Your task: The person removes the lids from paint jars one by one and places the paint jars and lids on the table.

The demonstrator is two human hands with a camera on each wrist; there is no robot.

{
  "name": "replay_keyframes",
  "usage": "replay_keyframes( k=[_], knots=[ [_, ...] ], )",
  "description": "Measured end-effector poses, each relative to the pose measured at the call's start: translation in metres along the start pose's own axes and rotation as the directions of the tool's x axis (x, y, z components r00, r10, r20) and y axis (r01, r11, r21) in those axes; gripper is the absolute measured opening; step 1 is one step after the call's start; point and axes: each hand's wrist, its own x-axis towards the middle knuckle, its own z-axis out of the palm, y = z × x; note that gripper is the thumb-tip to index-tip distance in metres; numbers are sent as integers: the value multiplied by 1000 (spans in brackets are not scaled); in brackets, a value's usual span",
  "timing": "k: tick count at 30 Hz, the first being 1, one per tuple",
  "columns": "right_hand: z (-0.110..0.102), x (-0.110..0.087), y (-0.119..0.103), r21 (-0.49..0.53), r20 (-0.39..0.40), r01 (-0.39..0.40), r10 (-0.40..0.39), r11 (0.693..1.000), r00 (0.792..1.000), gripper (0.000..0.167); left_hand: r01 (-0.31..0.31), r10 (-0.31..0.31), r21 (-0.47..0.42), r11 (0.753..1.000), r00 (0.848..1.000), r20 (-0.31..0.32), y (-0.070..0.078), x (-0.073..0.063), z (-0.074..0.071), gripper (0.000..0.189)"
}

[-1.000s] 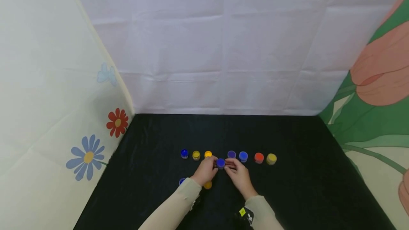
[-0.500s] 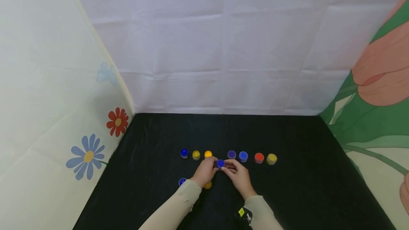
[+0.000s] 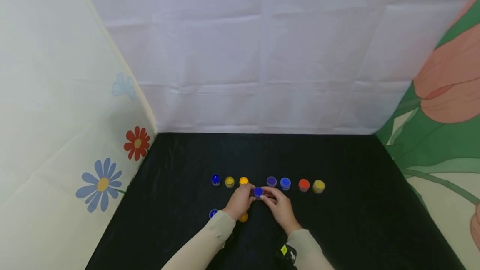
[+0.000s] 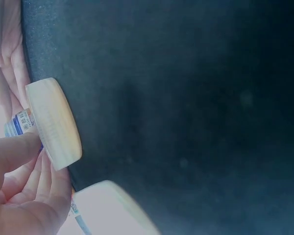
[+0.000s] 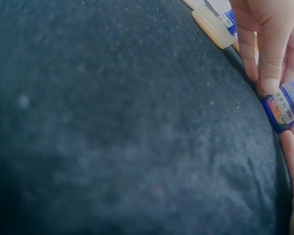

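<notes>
A small paint jar with a blue-violet lid [image 3: 258, 192] is between my two hands near the middle of the black cloth. My left hand [image 3: 239, 201] pinches it from the left, and my right hand [image 3: 280, 207] has its thumb and fingers on the right side. In the right wrist view the jar [image 5: 280, 107] shows a printed label, with fingertips pressed on it. An orange-yellow jar [image 3: 243, 217] stands just below my left hand. Part of a blue jar [image 3: 213, 213] shows beside the left sleeve. Pale-lidded jars [image 4: 54, 125] loom close in the left wrist view.
Behind my hands runs a row of jars: dark blue [image 3: 216, 180], olive yellow [image 3: 230, 182], orange [image 3: 243, 181], violet [image 3: 271, 181], blue [image 3: 285, 183], red [image 3: 304, 185] and pale yellow [image 3: 318, 186]. A white cloth backdrop [image 3: 258, 74] hangs behind the black cloth [image 3: 356, 220].
My right thumb has moved left onto the near side of the blue-violet-lidded jar. The left hand and the other jars keep their places.
</notes>
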Motion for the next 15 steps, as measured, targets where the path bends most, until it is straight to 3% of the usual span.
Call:
replay_keyframes(
  k=[7, 15],
  knots=[
    [0, 0, -1, -46, 20, 6, -5, 999, 1000, 27, -2, 2, 24, 1000, 1000, -1, 2, -1, 0, 20],
    [0, 2, -2, 0, 20, -39, 39, 999, 999, 25, -8, 9, 22, 1000, 1000, -14, 2, -1, 1, 20]
  ],
)
